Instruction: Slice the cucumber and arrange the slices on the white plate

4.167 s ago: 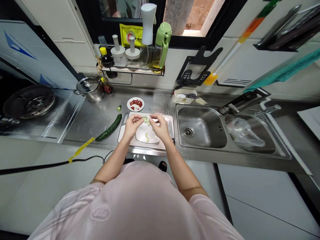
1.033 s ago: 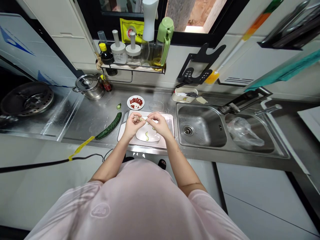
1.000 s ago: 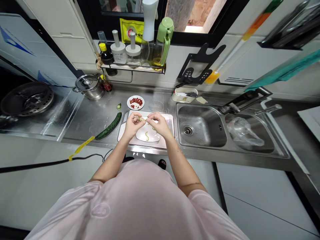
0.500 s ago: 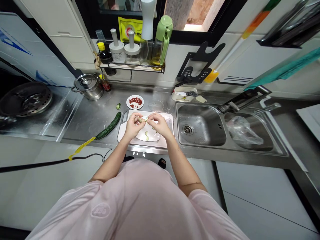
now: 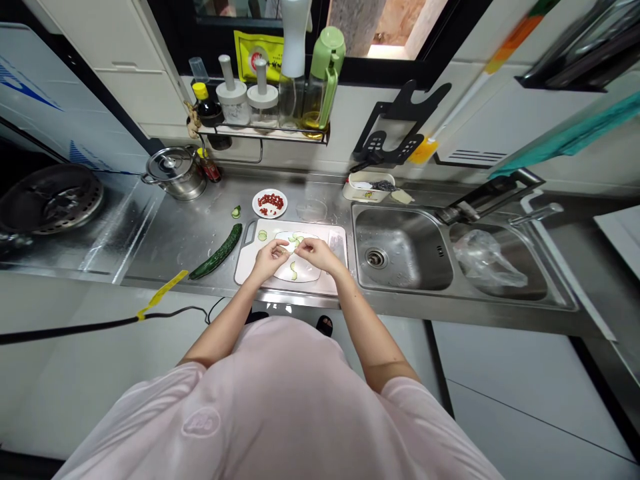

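At the far left is a round burner grate (image 5: 50, 199), and to its right a lidded steel pot (image 5: 174, 175) stands near the back of the steel counter (image 5: 170, 240). A strip of yellow tape (image 5: 163, 285) hangs over the counter's front edge. Next comes a long, dark green cucumber (image 5: 216, 251), lying diagonally just beside the white cutting board (image 5: 245, 267), with a lone cucumber slice (image 5: 236, 211) behind it. Farther back, a small plate of chopped red chili (image 5: 270, 203) sits just behind the board.

My left hand (image 5: 269, 260) reaches in over the board, and its fingertips (image 5: 287, 245) nearly meet those of my right hand (image 5: 317, 255). The two hands are close together above a white plate (image 5: 305, 270), which rests on the board and holds thin cucumber slices (image 5: 295, 238). I cannot tell whether my fingers are gripping a slice.

To the right, a clear glass bowl (image 5: 311, 211) sits behind the board. Beyond it is the double steel sink (image 5: 400, 250), with a crumpled plastic bag (image 5: 487, 260) in its right basin and a faucet (image 5: 535, 215) above.
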### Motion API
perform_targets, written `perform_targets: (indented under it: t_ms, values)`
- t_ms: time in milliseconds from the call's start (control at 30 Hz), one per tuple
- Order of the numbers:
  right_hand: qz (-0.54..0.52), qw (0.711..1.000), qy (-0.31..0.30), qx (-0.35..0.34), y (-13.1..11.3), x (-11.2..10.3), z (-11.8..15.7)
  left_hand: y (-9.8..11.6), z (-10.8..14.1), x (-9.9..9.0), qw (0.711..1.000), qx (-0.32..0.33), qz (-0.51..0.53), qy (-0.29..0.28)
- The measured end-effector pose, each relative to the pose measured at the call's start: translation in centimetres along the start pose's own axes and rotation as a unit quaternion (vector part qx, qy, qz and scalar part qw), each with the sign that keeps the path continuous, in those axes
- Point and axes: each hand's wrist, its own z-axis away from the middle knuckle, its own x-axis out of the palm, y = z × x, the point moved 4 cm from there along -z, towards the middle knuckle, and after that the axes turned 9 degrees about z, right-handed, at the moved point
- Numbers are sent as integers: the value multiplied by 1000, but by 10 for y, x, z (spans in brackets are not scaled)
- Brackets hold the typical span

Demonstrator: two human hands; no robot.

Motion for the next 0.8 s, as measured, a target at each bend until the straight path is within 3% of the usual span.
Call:
perform_targets:
  t_ms: [300, 533, 800]
  values:
    - [87, 992, -66, 57, 33, 25, 6, -35, 4, 2, 986, -40, -155, -37]
    - [143, 982, -89, 84, 47, 38, 10, -45, 7, 8, 963, -51, -255, -75]
    - [199, 969, -112, 93, 46, 45, 13, -43, 8, 15, 931, -41, -349, -102]
